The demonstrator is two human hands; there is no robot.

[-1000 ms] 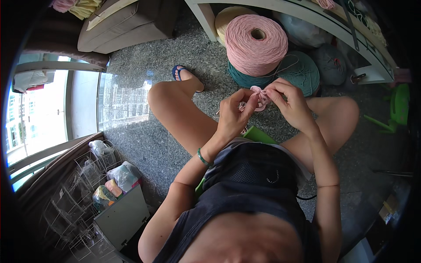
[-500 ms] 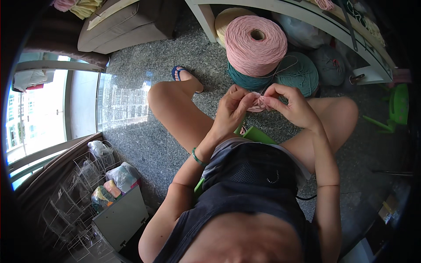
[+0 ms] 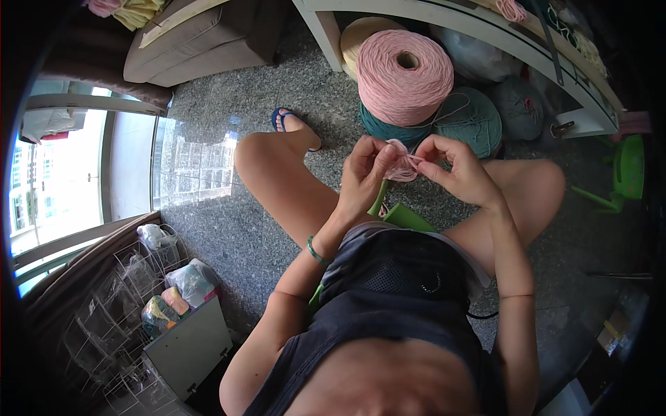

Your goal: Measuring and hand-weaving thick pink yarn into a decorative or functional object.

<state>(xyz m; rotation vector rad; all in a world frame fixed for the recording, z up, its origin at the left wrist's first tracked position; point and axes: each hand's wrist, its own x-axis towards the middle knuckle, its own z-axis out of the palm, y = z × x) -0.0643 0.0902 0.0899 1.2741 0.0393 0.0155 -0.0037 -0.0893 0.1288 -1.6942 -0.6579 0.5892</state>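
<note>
Between my hands, above my lap, is a small bundle of pink yarn (image 3: pixel 400 166). My left hand (image 3: pixel 365 168) pinches its left side with thumb and fingers. My right hand (image 3: pixel 454 166) is closed on a pink strand (image 3: pixel 415 159) at the bundle's right side, fingertips pressed together. Just beyond my hands a large pink yarn cone (image 3: pixel 402 87) rests on a dark teal one (image 3: pixel 388 127). Beside them on the right sits a grey-green yarn cone (image 3: pixel 473 125).
A white table frame (image 3: pixel 548 66) arches over the cones. A dark yarn ball (image 3: pixel 519 104) lies under it. Green plastic (image 3: pixel 409 218) shows between my thighs, and a green stool (image 3: pixel 628 173) stands far right. Wire racks (image 3: pixel 104 312) with bags stand lower left, near a brown seat (image 3: pixel 208 45).
My right hand has drawn slightly away from my left, pulling a strand out from the bundle. More of the pink bundle now shows between the hands.
</note>
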